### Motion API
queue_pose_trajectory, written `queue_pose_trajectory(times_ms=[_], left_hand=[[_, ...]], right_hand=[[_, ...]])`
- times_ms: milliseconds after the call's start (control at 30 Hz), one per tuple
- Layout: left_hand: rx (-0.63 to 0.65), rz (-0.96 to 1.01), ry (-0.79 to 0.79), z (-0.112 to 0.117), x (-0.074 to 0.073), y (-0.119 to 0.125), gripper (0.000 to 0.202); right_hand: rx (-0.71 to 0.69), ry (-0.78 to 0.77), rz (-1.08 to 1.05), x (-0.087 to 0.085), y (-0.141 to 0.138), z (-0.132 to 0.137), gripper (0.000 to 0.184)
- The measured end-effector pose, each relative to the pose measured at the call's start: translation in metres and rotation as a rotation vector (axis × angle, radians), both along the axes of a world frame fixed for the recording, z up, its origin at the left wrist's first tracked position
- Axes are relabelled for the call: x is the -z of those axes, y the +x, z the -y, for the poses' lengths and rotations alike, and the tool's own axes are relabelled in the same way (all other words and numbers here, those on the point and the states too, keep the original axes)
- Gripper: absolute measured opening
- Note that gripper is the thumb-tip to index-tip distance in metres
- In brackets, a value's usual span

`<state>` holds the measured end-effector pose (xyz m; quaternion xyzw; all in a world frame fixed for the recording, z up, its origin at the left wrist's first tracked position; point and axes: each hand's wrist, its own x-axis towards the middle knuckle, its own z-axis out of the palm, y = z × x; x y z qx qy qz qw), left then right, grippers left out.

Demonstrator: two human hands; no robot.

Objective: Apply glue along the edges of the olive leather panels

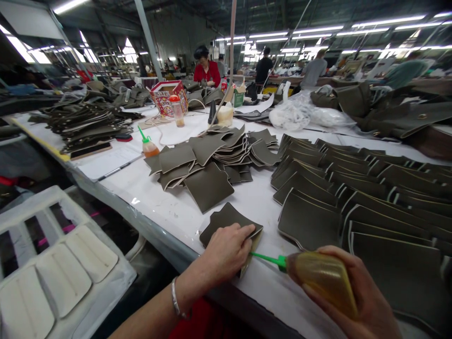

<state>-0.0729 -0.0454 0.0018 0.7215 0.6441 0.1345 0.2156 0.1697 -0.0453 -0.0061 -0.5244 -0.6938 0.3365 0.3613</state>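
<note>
My right hand (363, 292) is wrapped round a squeeze bottle (319, 280) of amber liquid, probably glue. The bottle lies tilted, and its thin green nozzle points left, the tip at the edge of a dark olive leather-like piece (226, 219). My left hand (228, 249) grips that piece on the table, index finger stretched along its top and the other fingers curled at the edge. A yellowish strip shows along the near edge of the piece. Just beyond lies a loose pile of similar pieces (208, 186). To the right, overlapping rows of them (310, 216) fan out.
A second squeeze bottle (150, 147) with a green tip stands on the white table (155, 212). Behind are a patterned box (168, 96), a red-capped jar (177, 113) and plastic bags (293, 113). A white rack (106, 282) stands left of the table edge. Other people work farther back.
</note>
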Motion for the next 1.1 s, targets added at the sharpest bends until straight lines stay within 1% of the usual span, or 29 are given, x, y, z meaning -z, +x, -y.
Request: queue_pose_trajectory(times_ms=[100,167,367,467,567,767,833,900,1000,1033,1100], left_hand=[[0.017,0.028,0.006,-0.001,0.001,-0.001,0.041],[0.024,0.058,0.015,-0.002,0.002,-0.002,0.042],[0.021,0.134,-0.002,-0.004,0.004,-0.005,0.044],[0.019,0.142,0.001,-0.005,0.003,-0.005,0.045],[0.017,0.155,-0.005,-0.006,0.002,-0.005,0.045],[0.033,0.191,-0.024,-0.006,0.001,-0.007,0.046],[0.028,0.183,-0.032,-0.007,0.001,-0.007,0.047],[0.026,0.193,-0.036,-0.007,0.001,-0.008,0.047],[0.031,0.228,-0.037,-0.007,0.0,-0.008,0.046],[0.033,0.235,-0.042,-0.008,0.0,-0.008,0.046],[0.032,0.239,-0.056,-0.008,-0.001,-0.008,0.047]], right_hand=[[0.074,0.046,0.052,-0.006,0.003,-0.013,0.054],[0.087,0.077,0.062,-0.007,0.005,-0.016,0.054],[-0.016,0.013,0.005,0.004,0.011,-0.01,0.057],[0.004,-0.017,-0.025,0.004,0.013,-0.015,0.059],[0.038,-0.006,-0.009,0.001,0.014,-0.02,0.058],[0.004,0.002,-0.033,0.007,0.014,-0.011,0.057],[-0.002,-0.021,-0.046,0.008,0.015,-0.015,0.057],[-0.004,0.019,-0.022,0.008,0.018,-0.026,0.057],[-0.003,0.177,0.038,0.011,0.023,-0.04,0.056],[0.001,0.198,0.042,0.012,0.023,-0.042,0.055],[0.019,0.138,0.026,0.013,0.021,-0.036,0.057]])
